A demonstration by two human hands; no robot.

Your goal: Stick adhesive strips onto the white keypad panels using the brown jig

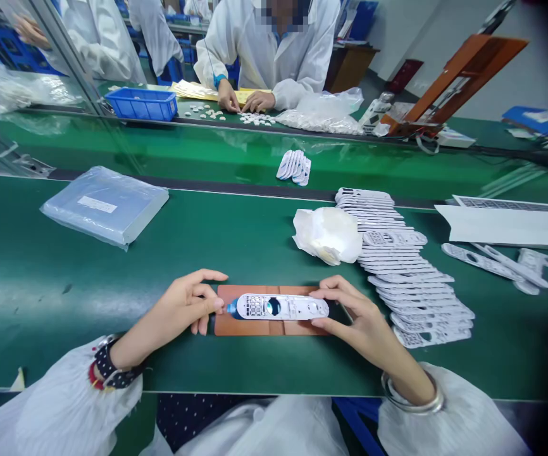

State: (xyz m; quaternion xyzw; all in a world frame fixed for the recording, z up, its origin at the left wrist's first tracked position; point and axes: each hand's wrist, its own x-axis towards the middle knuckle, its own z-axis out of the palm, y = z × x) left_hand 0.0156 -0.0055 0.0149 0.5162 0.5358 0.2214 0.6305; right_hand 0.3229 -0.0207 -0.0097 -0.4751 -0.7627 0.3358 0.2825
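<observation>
My left hand (189, 303) is nearly closed, thumb and index tips together at the blue film (232, 308) on the left end of the white panel (281, 307); looks like a pinch, though the exact contact is too small to be sure. My right hand (350, 307) is partly open, thumb and index spread just enough to hold the panel's right end by its opposite long edges, probably to steady it and keep fingers off the face. Panel is right in front of me, lengthwise left to right, above the brown board (250, 328), which likely serves as a rest or guide; can't tell if it sits flush. Board lies flat on the green table (183, 234), near my edge, so both wrists reach in easily. Fanned stack of panels (416, 297) is just beyond my right hand, overlapped, I'd guess so single ones lift off easily. Crumpled white wrap (328, 234) touches the stack's left side. Clear-wrapped pack (105, 202) sits well off to the left, out of the working spot. Small panel group (293, 167) leans together on the green strip (198, 152) ahead, seemingly grouped to stay tidy.
</observation>
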